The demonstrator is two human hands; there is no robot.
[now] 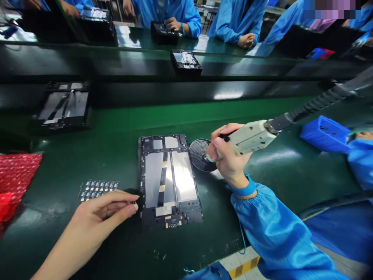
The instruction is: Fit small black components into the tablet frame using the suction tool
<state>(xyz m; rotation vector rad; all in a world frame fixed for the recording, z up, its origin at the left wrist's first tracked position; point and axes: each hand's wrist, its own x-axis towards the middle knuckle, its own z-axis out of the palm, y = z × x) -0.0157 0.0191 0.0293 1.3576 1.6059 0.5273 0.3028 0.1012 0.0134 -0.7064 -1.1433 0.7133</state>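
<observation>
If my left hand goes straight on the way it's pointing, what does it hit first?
The left edge of the black tablet frame with silver panels, just ahead of your left hand; the fingertips may already touch it, depth is unclear.

A red bubble-wrap bag (16, 182) is lying at the left edge of the green bench (186, 112), and a blue plastic bin (325, 134) is sitting toward its right. Two black tablet frames (64, 105) are resting along the dark raised ledge (233, 66) beyond, while co-workers in blue smocks (233, 19) are working across the far side.
</observation>
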